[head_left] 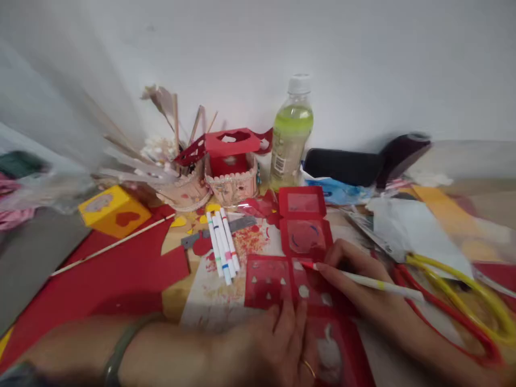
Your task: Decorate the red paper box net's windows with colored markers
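A red cut-out of joined square panels (303,236) lies flat, with small shaped openings, some backed with clear film. My right hand (358,279) grips a white marker (382,286) whose red tip touches the panel near a small light shape. My left hand (282,344), a ring on one finger, lies with fingers spread on the lower panels. Several white markers with coloured bands (223,244) lie left of the cut-out, on and beside a paper with red and orange marks (201,301).
Red-and-yellow-handled scissors (463,301) lie at the right. Behind stand a bottle of green drink (293,129), decorated pots (231,185) and a black phone-like object (342,166). A yellow box (115,211), red sheets (121,269) and a thin stick (113,245) are at the left.
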Demonstrator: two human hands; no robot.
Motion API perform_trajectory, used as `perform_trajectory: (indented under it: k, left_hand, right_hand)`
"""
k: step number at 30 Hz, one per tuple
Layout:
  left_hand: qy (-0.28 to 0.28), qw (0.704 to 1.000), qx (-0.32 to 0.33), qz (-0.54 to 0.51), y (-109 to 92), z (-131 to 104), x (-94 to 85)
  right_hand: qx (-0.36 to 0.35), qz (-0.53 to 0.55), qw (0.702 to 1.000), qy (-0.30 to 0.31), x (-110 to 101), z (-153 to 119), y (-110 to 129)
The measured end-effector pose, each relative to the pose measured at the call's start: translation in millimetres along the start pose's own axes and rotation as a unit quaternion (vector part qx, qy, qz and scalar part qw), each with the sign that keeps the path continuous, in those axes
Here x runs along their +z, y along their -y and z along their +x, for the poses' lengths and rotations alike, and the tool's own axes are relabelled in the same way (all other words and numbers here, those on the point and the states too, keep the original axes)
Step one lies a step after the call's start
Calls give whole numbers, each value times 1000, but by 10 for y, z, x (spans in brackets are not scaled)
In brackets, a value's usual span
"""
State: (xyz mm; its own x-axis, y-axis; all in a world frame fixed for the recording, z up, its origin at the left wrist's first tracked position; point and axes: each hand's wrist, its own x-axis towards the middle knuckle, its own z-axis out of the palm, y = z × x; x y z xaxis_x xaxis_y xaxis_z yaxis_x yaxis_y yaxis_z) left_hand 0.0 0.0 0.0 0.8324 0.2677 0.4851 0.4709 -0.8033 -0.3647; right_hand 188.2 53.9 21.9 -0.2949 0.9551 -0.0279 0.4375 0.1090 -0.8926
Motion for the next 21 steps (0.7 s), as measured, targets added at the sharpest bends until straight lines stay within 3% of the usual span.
perform_trajectory:
  k: [8,14,21]
  left_hand:
    - [-9,1000,-27,2,-10,-17,-5]
    - [13,1000,10,-2,44,-6,-55]
    - [18,1000,8,-3,40,9,-69]
  right_hand:
    - [-9,10,1000,-2,5,-15,-8]
    - [-10,5,1000,-3,21,-23,-26]
    - [-18,-5,1000,-9,28,-16,-29]
